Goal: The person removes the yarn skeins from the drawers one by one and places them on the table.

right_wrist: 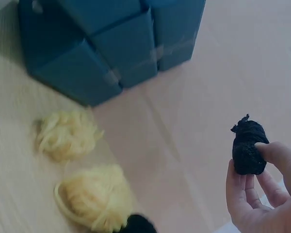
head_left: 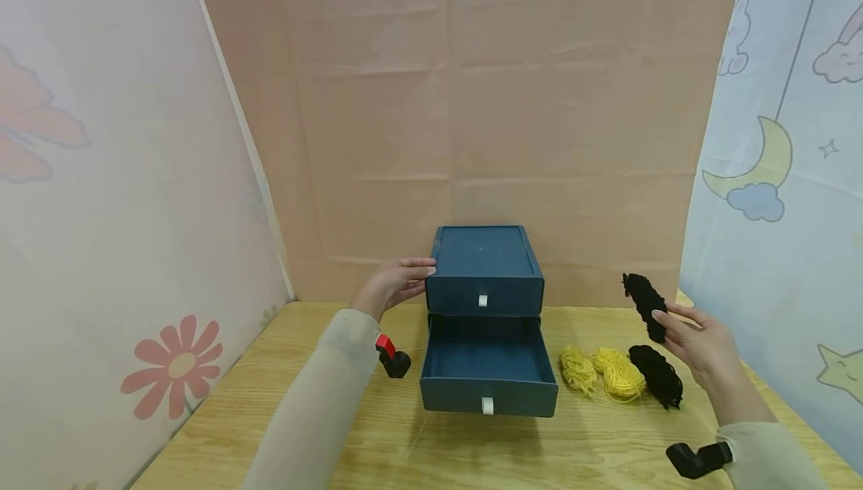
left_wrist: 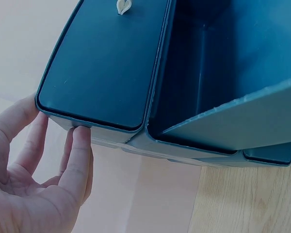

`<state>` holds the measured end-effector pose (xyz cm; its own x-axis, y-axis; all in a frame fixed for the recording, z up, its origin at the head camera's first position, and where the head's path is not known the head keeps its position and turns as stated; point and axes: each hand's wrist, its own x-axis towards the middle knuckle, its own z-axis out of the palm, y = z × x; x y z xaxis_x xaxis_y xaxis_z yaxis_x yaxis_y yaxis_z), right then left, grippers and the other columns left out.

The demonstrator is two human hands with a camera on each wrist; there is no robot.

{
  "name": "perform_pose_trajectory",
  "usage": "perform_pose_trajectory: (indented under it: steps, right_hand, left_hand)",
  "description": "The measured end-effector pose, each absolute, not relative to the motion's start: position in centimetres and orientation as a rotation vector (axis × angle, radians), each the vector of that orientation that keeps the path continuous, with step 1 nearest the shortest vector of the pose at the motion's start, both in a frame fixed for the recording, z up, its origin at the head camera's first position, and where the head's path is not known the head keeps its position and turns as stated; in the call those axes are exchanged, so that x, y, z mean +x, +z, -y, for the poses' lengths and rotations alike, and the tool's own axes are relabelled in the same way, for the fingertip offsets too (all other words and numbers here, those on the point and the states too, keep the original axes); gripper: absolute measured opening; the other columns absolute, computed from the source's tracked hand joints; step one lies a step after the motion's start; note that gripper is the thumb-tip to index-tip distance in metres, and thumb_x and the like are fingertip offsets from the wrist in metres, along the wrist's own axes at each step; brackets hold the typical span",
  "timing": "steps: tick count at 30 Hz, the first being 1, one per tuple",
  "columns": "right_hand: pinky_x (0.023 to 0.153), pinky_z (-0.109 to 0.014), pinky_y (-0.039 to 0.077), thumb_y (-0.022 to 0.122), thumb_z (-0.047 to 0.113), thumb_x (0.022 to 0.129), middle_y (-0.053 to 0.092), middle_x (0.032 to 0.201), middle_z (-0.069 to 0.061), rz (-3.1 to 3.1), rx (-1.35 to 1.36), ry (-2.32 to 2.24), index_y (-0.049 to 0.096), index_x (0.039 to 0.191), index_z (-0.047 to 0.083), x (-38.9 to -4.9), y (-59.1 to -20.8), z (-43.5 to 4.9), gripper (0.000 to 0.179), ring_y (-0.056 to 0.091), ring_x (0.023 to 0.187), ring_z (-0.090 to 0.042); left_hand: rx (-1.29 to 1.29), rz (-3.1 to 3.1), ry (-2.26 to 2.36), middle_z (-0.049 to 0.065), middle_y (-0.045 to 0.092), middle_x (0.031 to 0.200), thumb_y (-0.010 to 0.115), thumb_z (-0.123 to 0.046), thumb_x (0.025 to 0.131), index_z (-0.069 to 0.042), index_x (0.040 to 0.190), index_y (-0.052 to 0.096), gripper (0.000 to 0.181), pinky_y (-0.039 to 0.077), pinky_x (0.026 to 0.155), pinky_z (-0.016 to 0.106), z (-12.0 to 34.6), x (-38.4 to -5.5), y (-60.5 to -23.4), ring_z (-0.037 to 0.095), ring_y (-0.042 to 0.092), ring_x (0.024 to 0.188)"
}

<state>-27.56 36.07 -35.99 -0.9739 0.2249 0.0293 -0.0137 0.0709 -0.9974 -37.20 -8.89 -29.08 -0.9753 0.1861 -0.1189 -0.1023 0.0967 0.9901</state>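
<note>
A dark blue drawer cabinet [head_left: 480,250] stands at the middle of the table. Below its shut upper drawer [left_wrist: 102,63], a lower drawer [head_left: 450,394] is pulled out, its inside bare. My left hand [head_left: 394,282] touches the cabinet's left side near the top, fingers mostly straight. On the right, my right hand [head_left: 704,344] pinches a black yarn bundle [right_wrist: 249,148] between thumb and fingers, raised above the table. Below and left of that hand lie another black yarn bundle [head_left: 655,376] and two yellow yarn bundles, one nearer the cabinet [head_left: 577,370] and one beside the black [head_left: 619,375].
The wooden table [head_left: 323,370] runs back to a brown paper backdrop [head_left: 377,138]. Patterned cloth walls close in the left [head_left: 135,213] and right [head_left: 802,265] sides. The pulled-out drawer juts toward me.
</note>
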Motion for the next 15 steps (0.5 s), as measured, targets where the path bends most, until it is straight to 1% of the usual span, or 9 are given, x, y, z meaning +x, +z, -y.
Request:
perform_pose_trajectory:
  steps: [2, 4, 6, 8, 9, 10, 11, 12, 15]
  right_hand:
    - [0.071, -0.020, 0.053, 0.068, 0.036, 0.082, 0.036, 0.121, -0.013, 2.156, -0.289, 2.012, 0.053, 0.112, 0.029, -27.5, -36.8, -37.1, 0.035, 0.053, 0.072, 0.006]
    - [0.069, -0.021, 0.054, 0.071, 0.035, 0.080, 0.041, 0.114, -0.011, 2.125, -0.361, 2.032, 0.057, 0.103, 0.031, -27.5, -37.5, -38.0, 0.028, 0.055, 0.069, 0.006]
    - [0.069, -0.022, 0.055, 0.072, 0.035, 0.078, 0.043, 0.112, -0.011, 2.109, -0.428, 2.035, 0.058, 0.094, 0.033, -27.6, -38.2, -38.8, 0.021, 0.055, 0.066, 0.005]
    - [0.069, -0.024, 0.055, 0.073, 0.035, 0.077, 0.042, 0.116, -0.017, 2.114, -0.482, 2.015, 0.058, 0.088, 0.034, -27.8, -38.7, -39.6, 0.018, 0.055, 0.064, 0.004]
    - [0.069, -0.025, 0.055, 0.074, 0.036, 0.077, 0.040, 0.119, -0.021, 2.125, -0.509, 1.999, 0.058, 0.087, 0.033, -27.9, -39.0, -39.9, 0.019, 0.055, 0.064, 0.004]
    - [0.069, -0.026, 0.055, 0.073, 0.037, 0.077, 0.036, 0.126, -0.026, 2.139, -0.532, 1.983, 0.057, 0.087, 0.034, -27.9, -39.3, -40.3, 0.019, 0.054, 0.063, 0.004]
    - [0.070, -0.027, 0.055, 0.073, 0.038, 0.077, 0.026, 0.133, -0.029, 2.148, -0.555, 1.970, 0.057, 0.087, 0.033, -28.0, -39.5, -40.6, 0.019, 0.053, 0.063, 0.004]
    - [0.071, -0.028, 0.055, 0.073, 0.038, 0.077, 0.021, 0.138, -0.030, 2.152, -0.578, 1.964, 0.058, 0.086, 0.033, -28.0, -39.8, -40.9, 0.018, 0.052, 0.062, 0.004]
    - [0.071, -0.028, 0.055, 0.072, 0.040, 0.077, 0.010, 0.147, -0.027, 2.182, -0.645, 1.934, 0.058, 0.084, 0.033, -27.9, -40.7, -41.9, 0.018, 0.051, 0.062, 0.005]
  left_hand:
    - [0.084, -2.156, 1.978, 0.006, 0.060, 0.112, 0.067, -0.019, 0.085, -0.014, 0.113, 0.066, 0.028, 0.048, 0.091, 0.031, 8.9, -37.2, -29.1, 0.018, 0.060, 0.095]
    - [0.086, -2.155, 1.978, 0.006, 0.060, 0.112, 0.067, -0.019, 0.085, -0.014, 0.113, 0.066, 0.028, 0.048, 0.091, 0.031, 8.8, -37.3, -29.1, 0.018, 0.060, 0.094]
    - [0.081, -2.155, 1.978, 0.006, 0.061, 0.111, 0.067, -0.019, 0.085, -0.014, 0.113, 0.066, 0.028, 0.048, 0.091, 0.031, 8.8, -37.3, -29.1, 0.018, 0.060, 0.093]
    - [0.074, -2.142, 1.984, 0.006, 0.061, 0.111, 0.067, -0.018, 0.085, -0.014, 0.112, 0.067, 0.028, 0.048, 0.091, 0.030, 8.8, -37.4, -29.2, 0.018, 0.060, 0.093]
    - [0.076, -2.150, 1.979, 0.005, 0.061, 0.111, 0.067, -0.019, 0.085, -0.014, 0.112, 0.067, 0.028, 0.048, 0.091, 0.030, 8.8, -37.4, -29.2, 0.018, 0.060, 0.093]
    - [0.079, -2.152, 1.978, 0.005, 0.061, 0.111, 0.067, -0.019, 0.085, -0.014, 0.113, 0.067, 0.028, 0.048, 0.090, 0.030, 8.8, -37.4, -29.3, 0.018, 0.061, 0.093]
    - [0.082, -2.155, 1.977, 0.005, 0.062, 0.111, 0.067, -0.019, 0.085, -0.014, 0.113, 0.067, 0.028, 0.048, 0.090, 0.030, 8.9, -37.4, -29.3, 0.018, 0.061, 0.093]
    - [0.086, -2.165, 1.971, 0.005, 0.062, 0.111, 0.067, -0.019, 0.085, -0.015, 0.113, 0.067, 0.028, 0.049, 0.089, 0.029, 8.9, -37.4, -29.3, 0.017, 0.061, 0.094]
    - [0.105, -2.193, 1.954, 0.004, 0.062, 0.111, 0.067, -0.020, 0.085, -0.015, 0.114, 0.066, 0.029, 0.050, 0.086, 0.028, 8.9, -37.4, -29.4, 0.017, 0.062, 0.094]
